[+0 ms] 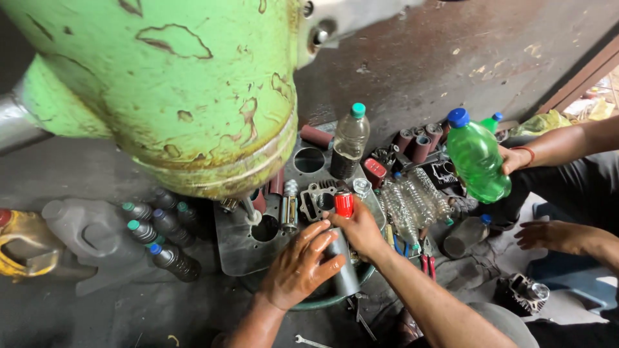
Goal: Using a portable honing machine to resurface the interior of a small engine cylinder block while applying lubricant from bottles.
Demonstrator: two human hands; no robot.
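My left hand [298, 264] comes up from the bottom edge, forearm angled toward the middle, palm down and fingers spread flat around a grey metal cylinder [343, 269] that stands tilted over the rim of a green basin [335, 299]. My right hand [358, 229] reaches in from the lower right, its forearm crossing the frame on a diagonal. Its fingers curl together at the top of the cylinder, just below a small red cap [343, 203]. I cannot tell whether they pinch the cap or only the cylinder's upper end, because my knuckles cover that joint.

The lower part of the cylinder is hidden behind my left palm. A big flaking green machine body [174, 84] fills the upper left and blocks whatever lies behind it. Beyond my hands a metal plate with round holes [258, 248] carries small engine parts that are too cluttered to sort out.

At the right, another person's hand [512, 159] grips a green plastic bottle [476, 158] with a blue cap, and their other hand [548, 235] rests open lower down. A clear bottle with dark liquid [350, 143] stands near the middle.
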